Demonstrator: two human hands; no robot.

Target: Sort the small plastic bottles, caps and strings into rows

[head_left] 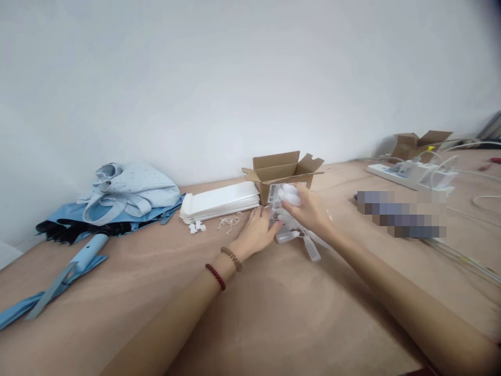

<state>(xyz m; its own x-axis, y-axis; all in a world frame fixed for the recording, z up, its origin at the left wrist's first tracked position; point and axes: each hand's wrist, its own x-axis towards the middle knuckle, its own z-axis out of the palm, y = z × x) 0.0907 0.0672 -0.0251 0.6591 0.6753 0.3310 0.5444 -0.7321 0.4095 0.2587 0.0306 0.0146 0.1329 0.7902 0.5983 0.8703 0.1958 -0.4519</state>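
My right hand [312, 210] is closed around several small translucent plastic bottles [289, 194], held just in front of the open cardboard box [265, 194]. More of these translucent pieces [312, 247] lie in a loose pile on the table below it. My left hand [256, 231] rests at the left side of the pile with its fingers stretched forward and its thumb toward the pieces. Its fingertips are partly hidden near the box's lower corner. A stack of white paper sleeves or bags [221, 201] lies just left of the box.
White cord loops [230, 223] and small white pieces [197, 226] lie before the stack. At left are a pale blue cloth bag [133, 190] and a blue umbrella [88, 253]. A power strip [410, 177] with cables, another box [409, 146] and a blurred-out object [401, 215] are at right.
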